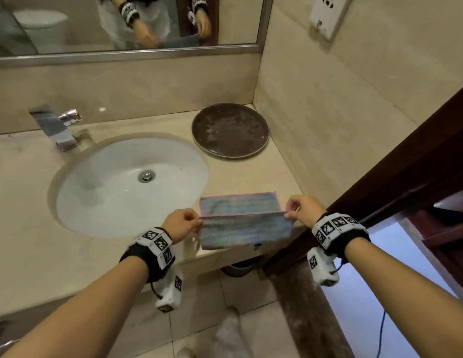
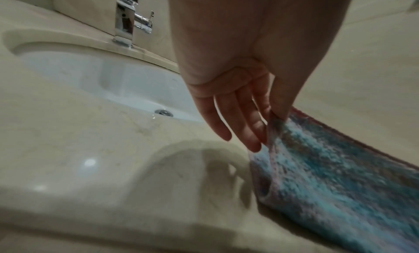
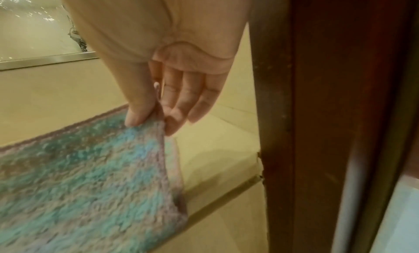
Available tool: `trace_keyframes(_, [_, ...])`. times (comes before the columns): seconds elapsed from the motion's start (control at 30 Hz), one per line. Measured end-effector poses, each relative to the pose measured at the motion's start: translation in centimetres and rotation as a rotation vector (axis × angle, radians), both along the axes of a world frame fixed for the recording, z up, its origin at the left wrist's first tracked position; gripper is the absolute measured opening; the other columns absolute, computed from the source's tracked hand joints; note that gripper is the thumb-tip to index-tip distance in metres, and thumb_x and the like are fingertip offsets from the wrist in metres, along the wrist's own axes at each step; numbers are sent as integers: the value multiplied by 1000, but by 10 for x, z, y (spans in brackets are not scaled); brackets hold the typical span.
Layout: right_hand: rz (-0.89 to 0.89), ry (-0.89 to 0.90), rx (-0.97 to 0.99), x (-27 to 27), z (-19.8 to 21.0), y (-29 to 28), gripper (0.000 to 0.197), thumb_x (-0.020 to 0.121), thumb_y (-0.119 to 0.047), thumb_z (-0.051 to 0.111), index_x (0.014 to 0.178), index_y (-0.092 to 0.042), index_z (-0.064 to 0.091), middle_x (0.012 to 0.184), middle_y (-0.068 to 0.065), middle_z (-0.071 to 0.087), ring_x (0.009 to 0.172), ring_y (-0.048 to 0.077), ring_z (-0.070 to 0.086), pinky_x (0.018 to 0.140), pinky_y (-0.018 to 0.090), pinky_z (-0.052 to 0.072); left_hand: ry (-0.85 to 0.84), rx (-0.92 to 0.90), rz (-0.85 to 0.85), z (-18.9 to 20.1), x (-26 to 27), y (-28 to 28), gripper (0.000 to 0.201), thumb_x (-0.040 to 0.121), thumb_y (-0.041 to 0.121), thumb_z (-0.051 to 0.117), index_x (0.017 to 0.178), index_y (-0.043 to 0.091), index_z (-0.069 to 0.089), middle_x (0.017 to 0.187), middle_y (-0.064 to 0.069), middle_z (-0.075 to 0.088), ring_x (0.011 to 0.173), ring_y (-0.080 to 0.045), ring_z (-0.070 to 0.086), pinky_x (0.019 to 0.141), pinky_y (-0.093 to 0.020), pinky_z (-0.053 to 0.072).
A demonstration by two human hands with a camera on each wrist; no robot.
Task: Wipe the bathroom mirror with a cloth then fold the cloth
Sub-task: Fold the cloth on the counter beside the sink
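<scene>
A blue and mauve striped cloth [image 1: 240, 218] [image 2: 340, 176] [image 3: 86, 176] lies near the front right of the beige counter [image 1: 31, 215]. Its near edge is lifted off the counter. My left hand [image 1: 182, 223] [image 2: 275, 117] pinches the left corner of that lifted edge between thumb and forefinger. At the right corner my right hand [image 1: 301, 209] [image 3: 156, 120] pinches it the same way, the other fingers straight. The far half of the cloth rests flat on the counter. The mirror [image 1: 122, 21] hangs on the wall above and reflects both hands.
A white oval basin [image 1: 101, 192] with a chrome tap [image 1: 54, 127] lies left of the cloth. A dark round tray [image 1: 230, 134] sits in the back right corner. A dark wooden door frame [image 1: 380, 182] [image 3: 328, 113] stands just right of my right hand.
</scene>
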State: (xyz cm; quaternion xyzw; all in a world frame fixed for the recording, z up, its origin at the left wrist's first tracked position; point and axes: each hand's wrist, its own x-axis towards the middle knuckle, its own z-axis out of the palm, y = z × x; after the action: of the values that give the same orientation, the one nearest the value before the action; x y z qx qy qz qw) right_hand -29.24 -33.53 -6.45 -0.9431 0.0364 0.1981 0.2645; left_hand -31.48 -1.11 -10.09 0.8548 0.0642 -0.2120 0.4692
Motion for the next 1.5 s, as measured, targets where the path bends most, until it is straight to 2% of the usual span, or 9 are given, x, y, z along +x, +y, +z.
trace_keyframes(0.13, [-45, -51, 6, 29, -11, 4, 25, 81, -7, 69, 65, -21, 55, 68, 2, 59, 72, 20, 55, 70, 28, 44, -33, 94, 75, -4, 20, -5, 22, 87, 13, 63, 65, 19, 59, 67, -3, 61, 71, -19, 56, 74, -30, 45])
trace_keyframes(0.23, [-89, -65, 4, 48, -21, 6, 16, 83, -12, 67, 72, -19, 59, 77, 5, 63, 77, 23, 58, 75, 34, 49, -63, 203, 122, -4, 35, -12, 11, 88, 16, 61, 79, 13, 66, 79, -8, 65, 77, -22, 57, 73, -25, 41])
trace_keyframes(0.43, [-99, -64, 2, 76, -45, 12, 25, 82, -16, 68, 63, -24, 54, 71, 2, 61, 74, 23, 59, 72, 32, 49, -21, 351, 180, -12, 57, -18, 17, 89, 19, 57, 95, 9, 69, 98, -11, 68, 95, -27, 60, 73, -22, 37])
trace_keyframes(0.63, [-97, -57, 69, 82, -53, 13, 16, 78, -18, 73, 83, -18, 58, 71, -2, 54, 70, 18, 53, 66, 26, 41, -11, 408, 178, -14, 64, -19, 18, 88, 21, 56, 103, 13, 63, 98, -8, 64, 90, -26, 57, 74, -25, 40])
trace_keyframes(0.8, [-215, -135, 84, 64, -47, 1, 16, 83, -27, 68, 87, -19, 54, 70, -5, 51, 68, 17, 51, 68, 30, 45, -211, 538, -45, 1, 72, -48, 38, 83, 17, 55, 121, 15, 53, 118, -11, 49, 110, -29, 48, 92, -40, 42])
trace_keyframes(0.97, [-188, -76, 33, 39, -48, -11, 11, 86, -23, 62, 84, -13, 61, 64, -8, 47, 73, 20, 52, 67, 27, 40, -231, 329, -448, 18, 61, -112, 19, 88, 22, 57, 104, 14, 59, 99, -4, 56, 94, -24, 56, 82, -32, 44])
trace_keyframes(1.07, [-213, -72, 28, 37, -48, -16, 10, 87, -22, 61, 87, -13, 63, 64, -9, 46, 75, 19, 52, 67, 26, 37, -221, 328, -670, 11, 42, -153, 19, 89, 27, 56, 102, 15, 61, 102, -4, 64, 94, -24, 58, 77, -31, 46])
trace_keyframes(1.3, [-158, -97, 114, 63, -54, 3, 15, 83, -18, 66, 96, -11, 66, 78, 1, 57, 77, 18, 53, 76, 29, 46, -320, 393, -687, -16, 20, -189, 26, 90, 29, 53, 109, 11, 55, 110, -10, 55, 97, -29, 55, 70, -35, 45])
trace_keyframes(1.5, [-77, -71, 11, 72, -59, 7, 10, 80, -15, 71, 80, -16, 61, 67, -7, 52, 75, 17, 55, 75, 30, 48, -413, 422, -618, -26, 14, -195, 22, 93, 26, 49, 106, 11, 57, 107, -10, 52, 98, -27, 50, 64, -32, 35])
